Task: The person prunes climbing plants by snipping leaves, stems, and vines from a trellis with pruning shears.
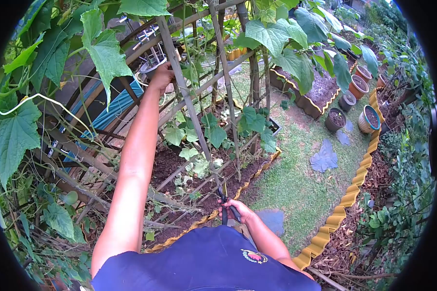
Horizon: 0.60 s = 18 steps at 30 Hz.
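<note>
My left arm stretches up into a wooden trellis [178,80] covered in climbing vines. My left hand [161,77] is closed beside one of its slanted poles, and what its fingers hold is hidden. Just beyond that hand shows the rim of a pale round container [150,66]. Low in front of my body, my right hand [235,212] grips dark-handled pruning shears [222,196], their blades pointing up toward the garden bed. Large green leaves [104,46] hang from the vines around my left arm.
A soil bed [199,220] with yellow wavy edging lies under the trellis. Grass [296,194] with flat stones [325,156] runs along the right, bordered by yellow edging [342,213]. Several potted plants [358,87] stand at the upper right, near a raised bed [320,92].
</note>
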Each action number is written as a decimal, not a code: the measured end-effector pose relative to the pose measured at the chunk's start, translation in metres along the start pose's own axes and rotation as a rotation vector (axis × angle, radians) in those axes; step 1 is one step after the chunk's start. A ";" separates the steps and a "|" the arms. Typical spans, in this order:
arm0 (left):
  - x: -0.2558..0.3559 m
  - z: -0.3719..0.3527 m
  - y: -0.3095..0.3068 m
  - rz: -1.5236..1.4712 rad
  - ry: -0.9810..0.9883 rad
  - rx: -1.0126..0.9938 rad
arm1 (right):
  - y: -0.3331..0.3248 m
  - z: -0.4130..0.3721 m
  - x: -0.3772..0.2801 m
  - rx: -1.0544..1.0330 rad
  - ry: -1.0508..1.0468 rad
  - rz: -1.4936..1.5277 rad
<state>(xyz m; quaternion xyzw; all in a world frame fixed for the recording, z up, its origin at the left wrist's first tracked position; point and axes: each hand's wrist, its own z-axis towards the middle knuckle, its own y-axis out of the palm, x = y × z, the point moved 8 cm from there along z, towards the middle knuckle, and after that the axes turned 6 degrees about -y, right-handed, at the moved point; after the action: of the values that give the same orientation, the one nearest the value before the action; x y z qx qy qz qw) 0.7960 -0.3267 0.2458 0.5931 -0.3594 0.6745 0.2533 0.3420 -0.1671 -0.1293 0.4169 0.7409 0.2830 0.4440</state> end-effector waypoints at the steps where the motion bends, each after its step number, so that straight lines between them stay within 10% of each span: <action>1: 0.001 -0.002 0.002 0.022 -0.007 -0.033 | -0.001 -0.001 0.000 0.003 0.001 0.007; 18: -0.003 -0.036 0.005 -0.354 0.022 -0.001 | 0.188 -0.008 -0.285 -0.276 -0.661 -0.305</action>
<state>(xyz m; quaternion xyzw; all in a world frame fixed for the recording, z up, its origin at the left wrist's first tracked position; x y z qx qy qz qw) 0.7710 -0.3011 0.2403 0.6394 -0.2469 0.6256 0.3725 0.4774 -0.3228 0.1427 0.3070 0.5665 0.1611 0.7476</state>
